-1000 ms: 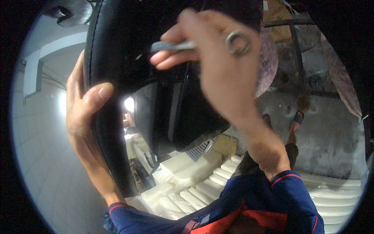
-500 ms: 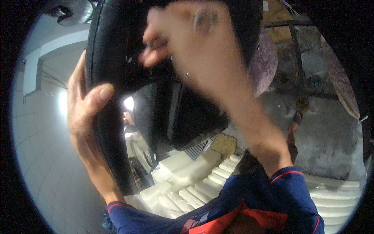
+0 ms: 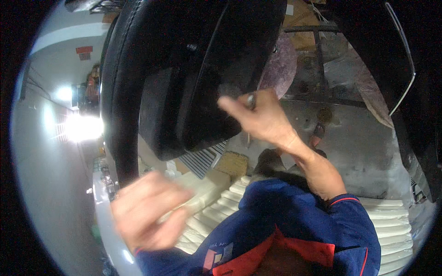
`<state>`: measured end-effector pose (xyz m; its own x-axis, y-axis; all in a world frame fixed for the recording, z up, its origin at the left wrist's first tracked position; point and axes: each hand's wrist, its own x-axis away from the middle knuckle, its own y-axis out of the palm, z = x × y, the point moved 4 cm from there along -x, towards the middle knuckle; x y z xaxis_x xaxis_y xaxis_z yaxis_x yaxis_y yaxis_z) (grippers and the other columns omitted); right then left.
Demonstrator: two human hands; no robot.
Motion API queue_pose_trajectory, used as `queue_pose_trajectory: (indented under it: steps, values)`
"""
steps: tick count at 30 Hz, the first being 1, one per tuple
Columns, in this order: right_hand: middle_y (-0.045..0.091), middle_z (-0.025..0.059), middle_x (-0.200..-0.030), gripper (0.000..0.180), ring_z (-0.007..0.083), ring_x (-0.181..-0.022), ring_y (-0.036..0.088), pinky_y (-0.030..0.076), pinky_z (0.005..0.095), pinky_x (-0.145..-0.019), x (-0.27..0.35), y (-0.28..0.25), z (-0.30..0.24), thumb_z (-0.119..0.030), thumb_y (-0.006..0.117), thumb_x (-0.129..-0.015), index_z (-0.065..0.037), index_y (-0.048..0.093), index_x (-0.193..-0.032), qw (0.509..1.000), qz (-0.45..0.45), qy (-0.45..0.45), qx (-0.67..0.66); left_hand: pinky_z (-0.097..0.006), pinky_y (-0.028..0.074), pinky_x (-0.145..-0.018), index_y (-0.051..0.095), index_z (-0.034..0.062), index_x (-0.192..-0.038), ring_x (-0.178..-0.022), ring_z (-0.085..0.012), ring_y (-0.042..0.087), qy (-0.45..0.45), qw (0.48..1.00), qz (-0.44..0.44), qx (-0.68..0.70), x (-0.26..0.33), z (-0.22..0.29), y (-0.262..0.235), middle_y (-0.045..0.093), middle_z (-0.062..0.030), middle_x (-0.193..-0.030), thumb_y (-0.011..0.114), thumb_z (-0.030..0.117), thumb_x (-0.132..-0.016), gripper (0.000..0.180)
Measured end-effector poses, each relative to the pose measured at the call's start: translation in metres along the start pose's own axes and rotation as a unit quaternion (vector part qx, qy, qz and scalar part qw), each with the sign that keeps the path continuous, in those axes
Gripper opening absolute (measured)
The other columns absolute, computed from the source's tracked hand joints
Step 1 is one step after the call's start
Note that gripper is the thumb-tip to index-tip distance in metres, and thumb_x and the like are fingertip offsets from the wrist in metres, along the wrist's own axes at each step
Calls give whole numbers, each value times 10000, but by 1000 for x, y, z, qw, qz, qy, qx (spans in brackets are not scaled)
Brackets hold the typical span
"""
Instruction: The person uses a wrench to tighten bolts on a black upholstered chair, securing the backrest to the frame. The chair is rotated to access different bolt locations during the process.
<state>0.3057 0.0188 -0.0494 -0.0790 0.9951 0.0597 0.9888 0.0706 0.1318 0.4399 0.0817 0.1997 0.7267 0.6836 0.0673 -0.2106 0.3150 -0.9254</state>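
A large black leather-like upholstered piece [image 3: 124, 83] with a stitched edge stands in front of me, filling the upper left and middle. A dark padded section [image 3: 202, 106] bulges from its inner side. My right hand [image 3: 269, 117] is closed beside that section, with the thumb stretched out to the left. From its fist shows the shiny rounded end of a small tool [image 3: 251, 100]; its kind is not clear. My left hand [image 3: 149, 209] is at the lower left, off the black piece and smeared by motion, so its fingers cannot be made out.
White ribbed padding [image 3: 389, 225] lies on both sides of my body. Near the black piece are a grey slatted panel [image 3: 200, 158] and a yellowish sponge-like block [image 3: 231, 166]. A bright lamp [image 3: 83, 127] shines at left; a mottled pinkish cloth [image 3: 282, 66] hangs beyond.
My left hand has let go of the black piece's edge and moved down toward me. My right hand has come down and right from the upper part of the piece. The view has shifted.
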Motion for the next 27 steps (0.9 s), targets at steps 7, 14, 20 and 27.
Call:
queue_pose_trajectory:
  steps: [7, 14, 20, 27]
  values:
    - [696, 287, -775, 252, 465, -761, 725, 590, 565, -691, 22, 16, -19, -258, 704, -879, -13, 760, -855, 937, -57, -154, 308, -212, 476, -738, 760, -15, -1169, -844, -62, 597, -237, 859, 271, 365, -20, -81, 145, 708, -15, -1026, 775, 27, -925, 248]
    - [751, 203, -940, 278, 356, -809, 739, 567, 442, -722, 37, -30, -33, -201, 706, -942, 20, 717, -1109, 969, -9, -232, 89, -234, 439, -595, 741, 10, -1122, -709, -80, 588, -101, 688, 325, 641, -64, -107, 160, 733, -79, -957, 710, 75, -1003, 139]
    - [645, 36, -717, 252, 96, -648, 592, 485, 302, -585, 58, -26, -16, -169, 641, -1000, 29, 734, -1126, 996, -57, -37, -65, -273, 470, -637, 699, 24, -1086, -764, -126, 594, -79, 558, 305, 768, -79, -138, 151, 710, -98, -995, 672, 150, -1038, 137]
    - [542, -31, -591, 238, 53, -498, 427, 280, 255, -459, -11, -5, -72, -193, 639, -990, -15, 728, -858, 973, -93, -24, -208, -534, 484, -1118, 566, -6, -1427, -1374, -361, 537, 91, 411, 209, 883, -100, -150, 126, 604, -185, -1448, 544, 177, -1077, 395]
